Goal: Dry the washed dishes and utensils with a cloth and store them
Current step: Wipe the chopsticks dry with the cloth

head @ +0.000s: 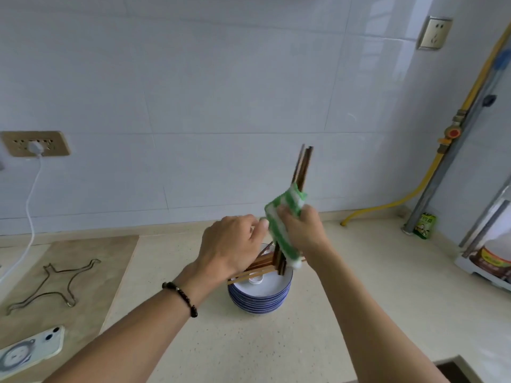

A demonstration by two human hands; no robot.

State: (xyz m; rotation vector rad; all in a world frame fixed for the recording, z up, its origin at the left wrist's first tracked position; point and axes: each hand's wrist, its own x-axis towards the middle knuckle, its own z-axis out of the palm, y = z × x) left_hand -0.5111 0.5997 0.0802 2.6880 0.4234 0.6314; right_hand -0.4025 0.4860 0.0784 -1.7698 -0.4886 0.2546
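Chopsticks [302, 167] are gripped in a cloth [284, 217] by the right hand [301, 230] for drying, steadied by the left hand's [232, 244] pinch, above plates [260, 297].

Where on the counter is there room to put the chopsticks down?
Bare beige countertop lies right of the stack of blue-rimmed white plates, up to the white rack. More lies in front of the stack, between the forearms. The wooden board on the left is crowded with a wire trivet and white phone.
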